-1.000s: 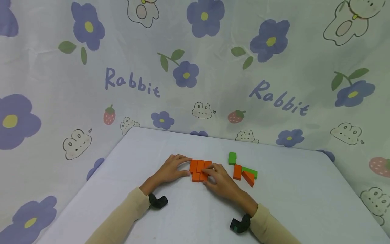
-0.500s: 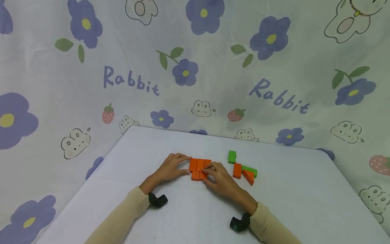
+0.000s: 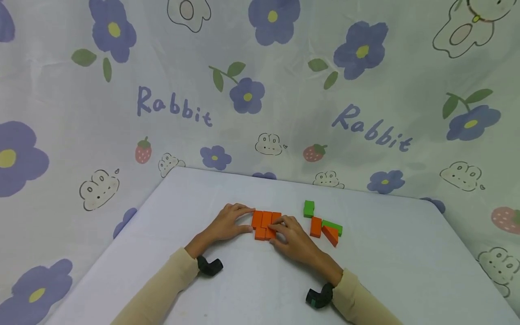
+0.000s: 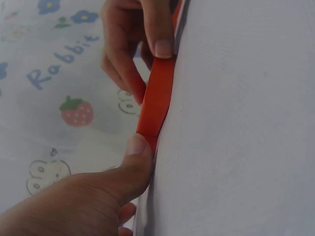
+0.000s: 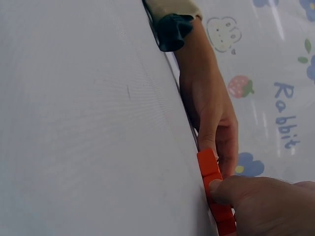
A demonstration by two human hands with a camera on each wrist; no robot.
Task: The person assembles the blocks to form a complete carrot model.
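Several orange blocks [image 3: 257, 220] lie side by side in a compact group on the white table. My left hand [image 3: 228, 224] is at the group's left side, thumb and forefinger spread and touching its edge. At the right side my right hand [image 3: 298, 241] has bent fingers on the blocks, its thumb at the near edge. In the left wrist view the left thumb [image 4: 136, 150] presses the end of an orange block [image 4: 156, 98]. The right wrist view shows the right thumb [image 5: 216, 188] against the row of orange blocks [image 5: 208, 163]. Part of the group is hidden under the right hand.
Right of the group lie a green block [image 3: 308, 209], an upright-set orange block [image 3: 315, 227], a long green piece [image 3: 334, 227] and an orange triangle [image 3: 331, 235]. A patterned cloth [image 3: 284, 113] hangs behind the table [image 3: 386, 253].
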